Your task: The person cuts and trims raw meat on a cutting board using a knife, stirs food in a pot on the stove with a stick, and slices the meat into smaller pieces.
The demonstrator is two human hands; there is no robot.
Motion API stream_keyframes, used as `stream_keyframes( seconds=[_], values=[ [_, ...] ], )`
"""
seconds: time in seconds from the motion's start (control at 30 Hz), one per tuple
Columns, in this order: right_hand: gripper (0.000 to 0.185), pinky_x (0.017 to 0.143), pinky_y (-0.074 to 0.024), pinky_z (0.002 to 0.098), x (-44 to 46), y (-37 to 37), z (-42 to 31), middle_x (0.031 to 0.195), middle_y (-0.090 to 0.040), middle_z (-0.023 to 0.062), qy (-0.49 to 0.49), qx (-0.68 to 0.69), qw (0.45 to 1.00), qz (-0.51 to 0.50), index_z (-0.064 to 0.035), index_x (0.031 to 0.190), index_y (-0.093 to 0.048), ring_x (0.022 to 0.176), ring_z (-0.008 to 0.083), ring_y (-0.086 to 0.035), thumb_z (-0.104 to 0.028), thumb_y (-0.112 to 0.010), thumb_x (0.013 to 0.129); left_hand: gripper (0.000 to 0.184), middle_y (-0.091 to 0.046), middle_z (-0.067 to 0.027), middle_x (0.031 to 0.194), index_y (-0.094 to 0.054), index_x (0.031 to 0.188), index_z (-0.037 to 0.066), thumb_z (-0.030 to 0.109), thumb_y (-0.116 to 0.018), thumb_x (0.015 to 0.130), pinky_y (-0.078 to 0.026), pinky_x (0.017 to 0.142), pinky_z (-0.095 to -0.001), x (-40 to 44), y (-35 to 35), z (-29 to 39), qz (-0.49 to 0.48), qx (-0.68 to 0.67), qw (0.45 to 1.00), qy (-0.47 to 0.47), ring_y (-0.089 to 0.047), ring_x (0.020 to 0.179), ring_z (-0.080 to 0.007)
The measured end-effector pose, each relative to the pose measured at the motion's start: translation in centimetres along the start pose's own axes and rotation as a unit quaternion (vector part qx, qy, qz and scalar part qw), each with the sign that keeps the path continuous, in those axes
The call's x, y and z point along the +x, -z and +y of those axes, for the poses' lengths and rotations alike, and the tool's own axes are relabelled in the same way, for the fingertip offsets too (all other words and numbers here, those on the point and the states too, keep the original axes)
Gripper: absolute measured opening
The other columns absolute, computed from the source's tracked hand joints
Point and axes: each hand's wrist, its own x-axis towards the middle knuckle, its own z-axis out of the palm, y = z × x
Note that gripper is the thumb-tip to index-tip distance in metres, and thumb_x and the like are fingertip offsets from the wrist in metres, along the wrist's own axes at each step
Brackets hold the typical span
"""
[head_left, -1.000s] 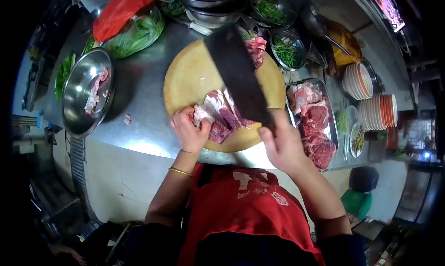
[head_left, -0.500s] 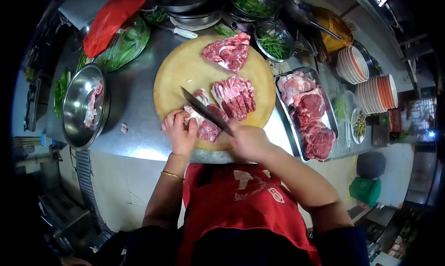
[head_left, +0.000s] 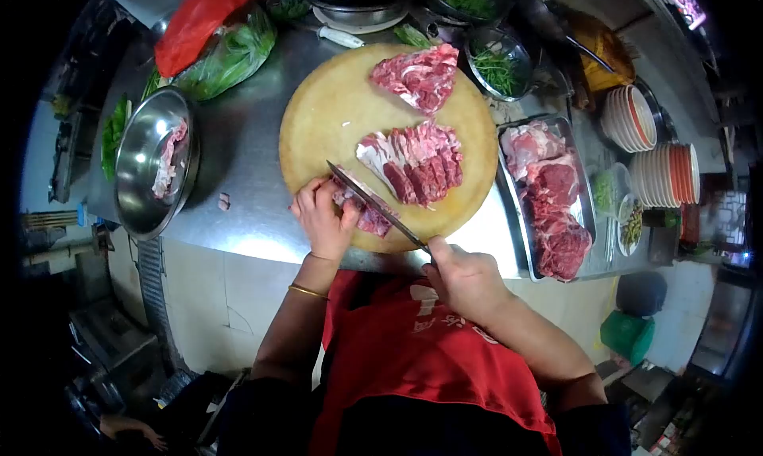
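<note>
A round yellowish cutting board (head_left: 318,110) lies on the metal table. My left hand (head_left: 322,221), fingers curled, presses a small chunk of raw red meat (head_left: 372,221) at the board's near edge. My right hand (head_left: 470,279) is closed around the handle of a dark kitchen knife (head_left: 380,207). Its long blade slants up to the left, along the far side of the chunk and close to my left fingers. Just beyond the blade lies a row of thick meat slices (head_left: 421,170), leaning on one another. Farther back on the board rests a large uncut piece of meat (head_left: 417,76).
A metal bowl (head_left: 127,178) with a pale meat strip stands at the left. On the right are a metal tray (head_left: 588,205) of large meat pieces and stacked bowls (head_left: 664,175). Bagged greens (head_left: 230,62) lie behind. Another person's hand (head_left: 135,430) shows at lower left.
The knife has drawn back toward me and to the right, out of the cut. Another slice now lies against the row, and the chunk under my left hand is smaller. The view has shifted slightly.
</note>
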Motion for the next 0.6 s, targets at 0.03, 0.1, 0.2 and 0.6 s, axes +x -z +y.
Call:
stream_keyframes(
  seconds=[0.03,0.1,0.2,0.6],
  values=[
    [0.028,0.052,-0.0503,0.0454,0.1,0.1,0.1,0.075,-0.063,0.0151,0.002,0.0,1.0,-0.013,-0.0051,0.106,-0.048,0.062,0.0334,-0.065,-0.019,-0.063,0.087,0.041,-0.055,-0.0123,0.114,-0.059,0.105,0.009,0.043,-0.06,0.082,-0.034,0.095,-0.0476,0.0,0.0,-0.1,-0.007,0.005,1.0,0.002,-0.05,0.108,-0.0336],
    [0.026,0.051,-0.0502,0.0444,0.0,0.8,-0.2,0.075,-0.063,0.0147,-0.008,-0.02,0.999,-0.049,-0.0051,0.106,-0.048,0.061,0.0321,-0.066,-0.016,-0.062,0.086,0.042,-0.055,-0.0127,0.114,-0.059,0.104,0.009,0.045,-0.059,0.083,-0.034,0.095,-0.0477,0.0,0.1,0.0,-0.02,0.011,1.0,0.007,-0.05,0.108,-0.0339],
    [0.024,0.049,-0.0503,0.0423,0.4,1.3,-0.6,0.074,-0.062,0.0136,-0.023,-0.052,0.995,-0.087,-0.0051,0.105,-0.048,0.06,0.0299,-0.066,-0.012,-0.058,0.085,0.041,-0.055,-0.0133,0.114,-0.059,0.103,0.009,0.043,-0.06,0.082,-0.034,0.094,-0.0477,0.2,0.2,0.3,-0.038,0.019,0.999,0.009,-0.05,0.108,-0.0346],
    [0.019,0.05,-0.0513,0.0428,3.5,2.5,-1.2,0.069,-0.063,0.014,-0.046,-0.031,0.988,-0.146,-0.0023,0.1,-0.048,0.058,0.0331,-0.065,-0.012,-0.058,0.086,0.037,-0.055,-0.0129,0.115,-0.059,0.101,0.008,0.037,-0.063,0.078,-0.034,0.096,-0.0498,1.1,0.3,0.4,-0.062,0.045,0.997,0.016,-0.05,0.11,-0.0359]
  ],
)
